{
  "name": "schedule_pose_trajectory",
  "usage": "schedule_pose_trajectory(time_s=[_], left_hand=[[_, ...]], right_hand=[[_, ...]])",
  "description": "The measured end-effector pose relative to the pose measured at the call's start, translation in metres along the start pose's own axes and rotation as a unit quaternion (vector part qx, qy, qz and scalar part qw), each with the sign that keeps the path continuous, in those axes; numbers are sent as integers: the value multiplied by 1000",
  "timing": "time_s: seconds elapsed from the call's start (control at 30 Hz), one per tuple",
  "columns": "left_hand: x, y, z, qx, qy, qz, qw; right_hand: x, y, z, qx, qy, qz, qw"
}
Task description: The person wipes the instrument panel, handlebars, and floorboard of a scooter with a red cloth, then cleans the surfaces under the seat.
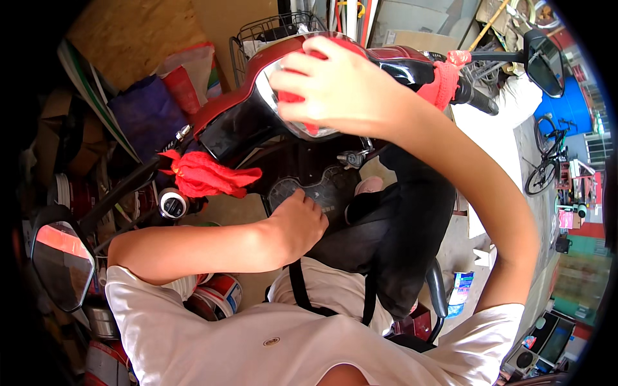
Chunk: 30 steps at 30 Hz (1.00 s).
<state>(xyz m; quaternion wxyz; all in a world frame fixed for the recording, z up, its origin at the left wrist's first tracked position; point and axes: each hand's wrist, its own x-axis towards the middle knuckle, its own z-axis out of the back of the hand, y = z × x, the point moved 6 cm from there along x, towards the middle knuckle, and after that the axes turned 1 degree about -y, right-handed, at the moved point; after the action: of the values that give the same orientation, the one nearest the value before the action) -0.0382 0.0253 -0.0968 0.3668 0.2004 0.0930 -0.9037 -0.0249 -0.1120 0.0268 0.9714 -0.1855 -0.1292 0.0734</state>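
Observation:
My right hand (pixel 328 89) is spread over the chrome-rimmed instrument panel (pixel 266 89) of a red and black electric scooter (pixel 227 125). Red cloth (pixel 291 97) shows between and below its fingers, pressed on the panel; the palm side is hidden. Lower down, my left hand (pixel 301 222) lies loosely curled by my black-trousered leg, above the footboard (pixel 289 188), with nothing seen in it. Red knitted fabric is tied at the left mirror stem (pixel 210 173), and more red fabric (pixel 445 84) hangs by the right grip (pixel 475 99). A key bunch (pixel 352 159) hangs below the panel.
Mirrors stick out at the left (pixel 63 265) and right (pixel 545 62). A wire basket (pixel 241 53) is at the scooter's front. Bags (pixel 147 113), boxes and paint buckets (pixel 217 296) crowd the left. A bicycle (pixel 545 159) and a blue barrel (pixel 574 106) stand farther right.

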Motion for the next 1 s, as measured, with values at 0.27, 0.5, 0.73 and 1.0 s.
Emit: schedule_pose_trajectory(time_s=[0.27,0.5,0.73,1.0], left_hand=[[1,-1,-6,7,-1,-1,1000],[3,2,-7,9,-2,6,1000],[3,-2,-8,-3,39,1,999],[4,5,-5,-48,-3,-12,999]], right_hand=[[-47,21,-3,-3,-38,-5,999],[-61,28,-4,5,-90,-95,991],[-68,45,-4,190,-102,-332,918],[-49,62,-17,226,-173,-443,850]])
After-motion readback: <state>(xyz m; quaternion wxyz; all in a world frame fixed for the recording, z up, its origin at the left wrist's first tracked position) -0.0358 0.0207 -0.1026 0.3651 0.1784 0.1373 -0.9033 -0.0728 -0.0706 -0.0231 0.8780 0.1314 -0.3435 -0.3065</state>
